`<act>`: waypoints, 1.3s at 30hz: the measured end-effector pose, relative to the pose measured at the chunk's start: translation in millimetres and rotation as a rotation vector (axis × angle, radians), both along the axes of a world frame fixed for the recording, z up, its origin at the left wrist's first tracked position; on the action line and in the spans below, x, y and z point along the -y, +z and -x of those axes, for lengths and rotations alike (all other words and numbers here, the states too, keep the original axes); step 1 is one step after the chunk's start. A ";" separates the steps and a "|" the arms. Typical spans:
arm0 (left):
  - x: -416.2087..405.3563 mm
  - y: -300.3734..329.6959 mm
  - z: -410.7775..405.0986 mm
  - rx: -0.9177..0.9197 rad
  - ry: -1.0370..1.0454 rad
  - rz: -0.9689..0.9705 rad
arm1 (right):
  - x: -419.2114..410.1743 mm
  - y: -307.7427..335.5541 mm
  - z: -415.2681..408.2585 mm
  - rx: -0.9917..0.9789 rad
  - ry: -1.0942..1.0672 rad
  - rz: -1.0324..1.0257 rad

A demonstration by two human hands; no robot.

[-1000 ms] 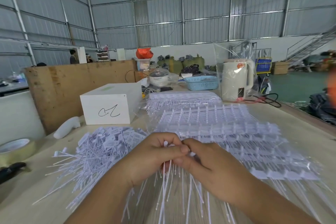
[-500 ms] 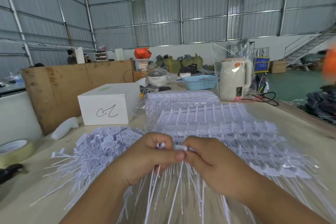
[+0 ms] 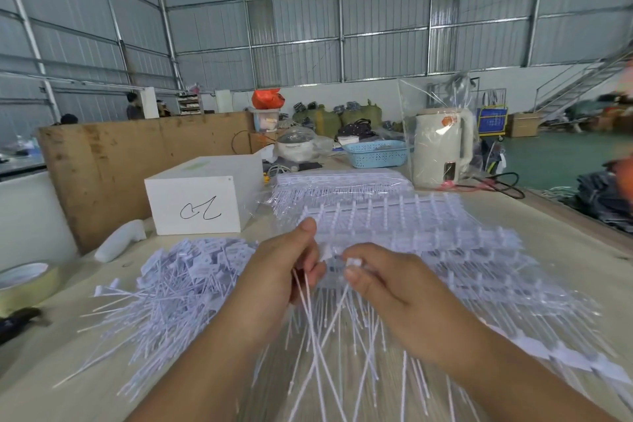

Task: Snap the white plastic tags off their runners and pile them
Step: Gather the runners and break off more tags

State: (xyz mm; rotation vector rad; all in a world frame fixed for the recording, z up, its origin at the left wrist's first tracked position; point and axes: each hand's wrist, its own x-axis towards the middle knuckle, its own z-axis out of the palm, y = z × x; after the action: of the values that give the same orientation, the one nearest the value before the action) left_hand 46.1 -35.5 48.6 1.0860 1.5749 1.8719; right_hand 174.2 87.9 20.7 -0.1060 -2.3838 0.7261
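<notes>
A heap of loose white tags point(image 3: 178, 277) lies on the table to the left. Sheets of tags on their runners point(image 3: 428, 243) spread across the middle and right. My left hand point(image 3: 284, 271) grips a bunch of white tags whose long tails hang down between my arms. My right hand point(image 3: 383, 281) pinches the head of a tag point(image 3: 352, 262) between thumb and forefinger, a small gap from the left hand. Both hands hover just above the near edge of the runner sheets.
A white box point(image 3: 202, 202) with a scribble stands at the back left, beside a white plastic piece point(image 3: 120, 240). A tape roll point(image 3: 24, 284) sits at the left edge. Farther back are a bagged stack of runner sheets point(image 3: 342, 181), a blue basket point(image 3: 376, 154) and a kettle point(image 3: 442, 147).
My hands, pressed together before, have drawn slightly apart. The right hand now holds a tag head clear of the left hand's bunch. The camera view has shifted a little.
</notes>
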 end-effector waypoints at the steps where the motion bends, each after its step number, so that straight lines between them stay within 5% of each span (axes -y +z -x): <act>1: -0.3 -0.6 -0.2 -0.023 -0.028 0.038 | 2.6 -2.1 2.0 0.037 0.004 -0.030; 17: 5.1 -7.9 1.6 -0.249 -0.334 0.129 | 14.3 6.3 -2.6 0.100 0.062 0.079; 25: 8.2 -7.2 4.5 -0.300 -0.463 0.274 | 18.0 3.3 -4.0 0.153 0.000 -0.114; 39: 16.8 -2.7 19.4 -0.219 -0.374 0.200 | 4.3 4.6 -6.6 0.190 0.063 0.082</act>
State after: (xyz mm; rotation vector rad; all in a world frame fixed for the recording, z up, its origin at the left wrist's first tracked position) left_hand 26.7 -52.3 45.9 1.4161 1.5071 1.3599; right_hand 180.9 83.5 25.3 -0.1409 -2.5466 0.8784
